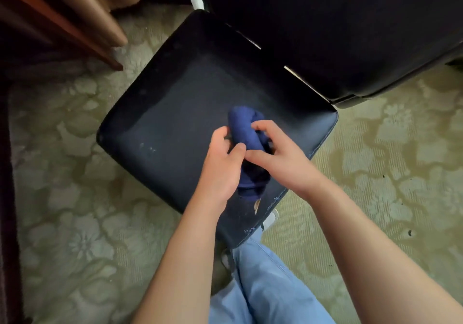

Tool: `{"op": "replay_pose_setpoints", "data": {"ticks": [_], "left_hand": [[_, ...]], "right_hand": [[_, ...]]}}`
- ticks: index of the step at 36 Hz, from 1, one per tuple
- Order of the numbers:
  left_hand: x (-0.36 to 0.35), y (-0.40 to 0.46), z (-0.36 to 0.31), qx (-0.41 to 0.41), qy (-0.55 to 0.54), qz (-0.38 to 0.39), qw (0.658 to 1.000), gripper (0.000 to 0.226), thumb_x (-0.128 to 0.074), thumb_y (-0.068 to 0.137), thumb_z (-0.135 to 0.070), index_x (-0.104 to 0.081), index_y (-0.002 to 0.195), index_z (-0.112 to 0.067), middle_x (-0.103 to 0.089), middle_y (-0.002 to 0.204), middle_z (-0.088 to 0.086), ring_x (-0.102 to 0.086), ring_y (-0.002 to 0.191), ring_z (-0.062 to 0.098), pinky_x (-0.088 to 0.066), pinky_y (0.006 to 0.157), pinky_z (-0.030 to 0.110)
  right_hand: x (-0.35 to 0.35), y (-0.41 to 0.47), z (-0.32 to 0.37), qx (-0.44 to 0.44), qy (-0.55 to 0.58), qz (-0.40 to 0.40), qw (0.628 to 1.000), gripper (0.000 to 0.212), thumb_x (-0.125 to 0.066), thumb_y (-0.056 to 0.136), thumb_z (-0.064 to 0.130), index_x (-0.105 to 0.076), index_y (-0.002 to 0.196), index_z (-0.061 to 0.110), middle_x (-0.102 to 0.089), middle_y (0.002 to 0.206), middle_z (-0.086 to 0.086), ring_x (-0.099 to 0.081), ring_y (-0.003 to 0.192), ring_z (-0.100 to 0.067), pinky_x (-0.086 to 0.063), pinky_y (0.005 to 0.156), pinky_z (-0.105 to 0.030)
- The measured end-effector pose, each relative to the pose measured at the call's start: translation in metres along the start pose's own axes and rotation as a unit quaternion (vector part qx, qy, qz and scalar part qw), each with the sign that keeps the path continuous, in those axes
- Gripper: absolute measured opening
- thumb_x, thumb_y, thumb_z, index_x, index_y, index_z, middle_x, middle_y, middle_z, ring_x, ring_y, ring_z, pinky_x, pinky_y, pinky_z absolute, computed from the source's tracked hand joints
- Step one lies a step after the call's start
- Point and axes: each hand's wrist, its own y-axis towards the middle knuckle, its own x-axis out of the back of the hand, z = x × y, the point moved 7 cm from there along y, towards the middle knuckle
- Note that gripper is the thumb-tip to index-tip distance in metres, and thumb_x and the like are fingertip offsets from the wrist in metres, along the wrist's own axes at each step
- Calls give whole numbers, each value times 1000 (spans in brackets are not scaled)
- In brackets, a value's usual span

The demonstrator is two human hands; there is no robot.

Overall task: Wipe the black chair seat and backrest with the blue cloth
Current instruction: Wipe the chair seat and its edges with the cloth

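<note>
The black chair seat [180, 103] fills the middle of the view, with a few pale specks near its front left. Its black backrest [350, 30] rises at the upper right. A bunched dark blue cloth [244, 125] hangs above the seat's near right part, held between both hands. My left hand [221, 165] grips its left side with the thumb pressed on the fabric. My right hand [278, 153] wraps the right side, fingers curled over the top. The cloth's lower end [250, 188] droops below the hands. The seat's near corner is worn and frayed.
Pale green floral carpet [75, 198] surrounds the chair. Brown wooden furniture legs [75, 15] slant in at the upper left. My light blue trousers [265, 286] and a white shoe [271, 219] stand against the seat's near corner.
</note>
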Motion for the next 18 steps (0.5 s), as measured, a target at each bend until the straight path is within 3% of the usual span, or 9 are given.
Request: {"op": "replay_pose_setpoints", "data": {"ticks": [5,9,12,15,18], "left_hand": [[10,-32,22,-9,-44,-46,998,27,-53,86,-33,-49,112,-36,-73,106,-6,-68,108,15,-55,97,54],[6,-51,41,-28,-64,-53,996,23,-52,92,-25,-55,114,-32,-74,107,-2,-69,108,17,-55,96,57],[0,-58,49,-39,-66,-66,995,28,-52,91,-27,-61,117,-31,-70,117,-4,-67,115,18,-53,99,56],[-10,-60,56,-33,-57,-80,995,37,-50,86,-35,-65,120,-35,-64,130,-4,-63,121,18,-51,102,53],[-31,-60,59,-35,-65,-64,995,37,-48,91,-28,-69,121,-35,-66,130,-6,-63,122,15,-51,104,51]], "right_hand": [[-12,-23,1,41,13,50,998,35,-68,86,32,-58,118,40,-63,101,12,-62,105,-27,-49,100,-51],[-17,-40,-10,63,16,59,996,37,-73,87,21,-59,118,35,-61,96,21,-63,93,-19,-52,97,-50],[-14,-48,-23,64,29,46,996,42,-76,82,27,-58,118,38,-60,100,22,-64,96,-22,-53,96,-52],[-4,-52,-34,73,32,29,996,42,-77,83,21,-58,117,35,-61,105,14,-63,95,-20,-55,93,-45],[13,-55,-49,72,72,9,995,40,-76,84,9,-59,118,23,-64,110,2,-61,95,-13,-56,87,-36]]}}
